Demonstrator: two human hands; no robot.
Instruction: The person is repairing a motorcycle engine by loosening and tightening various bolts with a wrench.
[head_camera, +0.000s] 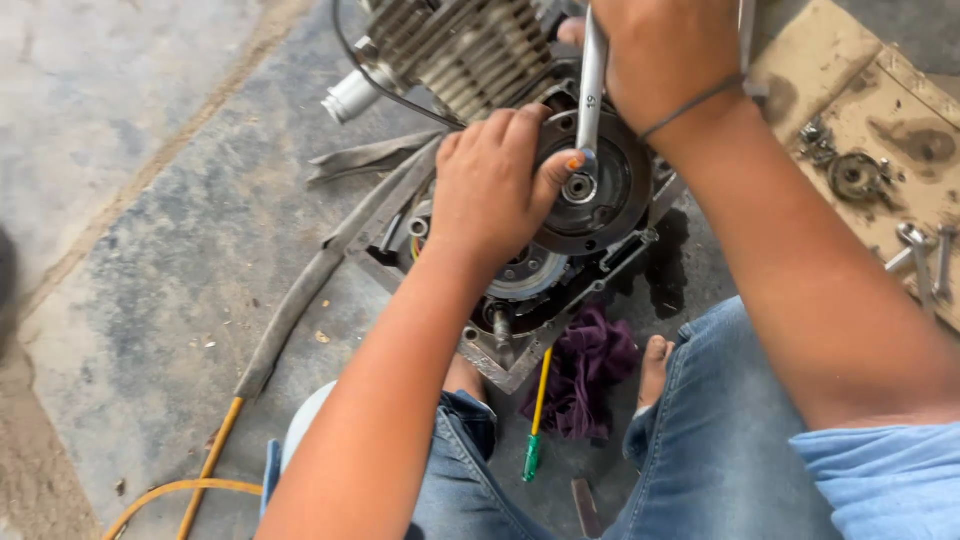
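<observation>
A small motorcycle engine (470, 50) with grey cooling fins lies on the concrete floor between my knees. Its open side shows a dark round flywheel (610, 200). My left hand (490, 190) grips the flywheel's left rim, thumb resting near the centre nut (578, 186). My right hand (665, 55) holds the top of a silver wrench (592, 80) that stands with its lower end at the centre nut. A thin band circles my right wrist.
A yellow-and-green screwdriver (537, 415) and a purple rag (590, 370) lie below the engine. A flat grey strap (310, 280) and yellow hose (205, 470) run left. A stained board (880, 110) at right carries bolts, a round part (855, 175) and spanners (925, 255).
</observation>
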